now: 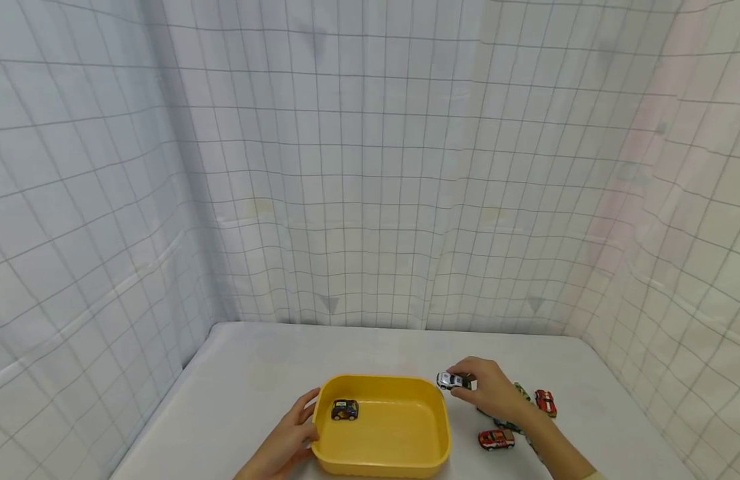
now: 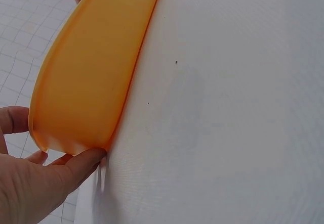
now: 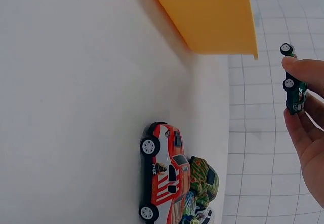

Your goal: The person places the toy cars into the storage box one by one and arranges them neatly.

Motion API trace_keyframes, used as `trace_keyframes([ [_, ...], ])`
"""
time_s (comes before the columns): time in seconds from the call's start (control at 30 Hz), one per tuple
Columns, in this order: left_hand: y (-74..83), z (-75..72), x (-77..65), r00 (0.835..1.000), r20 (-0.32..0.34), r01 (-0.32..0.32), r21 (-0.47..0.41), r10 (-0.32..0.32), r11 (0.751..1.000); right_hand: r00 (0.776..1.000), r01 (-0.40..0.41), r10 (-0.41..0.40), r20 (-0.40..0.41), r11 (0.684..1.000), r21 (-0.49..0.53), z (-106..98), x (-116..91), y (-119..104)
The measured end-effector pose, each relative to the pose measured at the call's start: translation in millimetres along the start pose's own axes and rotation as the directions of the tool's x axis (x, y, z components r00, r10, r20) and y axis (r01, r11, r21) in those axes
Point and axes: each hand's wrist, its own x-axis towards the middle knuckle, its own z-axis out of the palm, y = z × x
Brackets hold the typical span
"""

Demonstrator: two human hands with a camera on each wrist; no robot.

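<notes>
My right hand (image 1: 487, 387) pinches a small silver and dark green toy car (image 1: 453, 381) between thumb and fingers. The car is above the table, close to the right far corner of a yellow plastic bin (image 1: 379, 462). In the right wrist view the held car's wheels and dark underside face the camera. My left hand (image 1: 286, 437) grips the bin's left end, thumb low on its wall and fingers up at the rim, as the left wrist view shows. Inside the bin, at the far left, sits one dark toy car (image 1: 345, 410) with orange markings.
Right of the bin lie a red toy car (image 1: 496, 439) with white stripes, another red car (image 1: 545, 403) and several green patterned cars, partly hidden under my right forearm. A white table (image 1: 256, 360) carries everything. White grid-patterned curtains (image 1: 370, 200) enclose its back and sides.
</notes>
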Motion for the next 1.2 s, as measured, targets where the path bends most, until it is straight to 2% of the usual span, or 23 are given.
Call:
trace_keyframes([
  [0.33, 0.6, -3.2, -1.1, 1.0, 0.012, 0.002, 0.006, -0.002, 1.0, 0.998, 0.041, -0.043, 0.035, 0.997, 0.061, 18.5, 12.0, -12.4],
  [0.63, 1.0, -2.1, -0.6, 1.0, 0.021, 0.003, 0.005, -0.003, 1.0, 0.996, 0.015, -0.024, 0.091, 0.994, 0.105, 36.1, 25.6, -25.2],
  [0.93, -0.3, -3.1, -0.6, 0.999, 0.051, -0.006, 0.021, 0.005, 1.0, 0.992, -0.014, -0.006, 0.127, 0.988, 0.154, 60.6, 35.2, -31.9],
  [1.2, -1.1, -2.4, -0.5, 0.998, 0.066, -0.013, 0.03, 0.011, 0.999, 0.99, -0.012, -0.015, 0.14, 0.983, 0.183, 74.6, 45.4, -37.4],
])
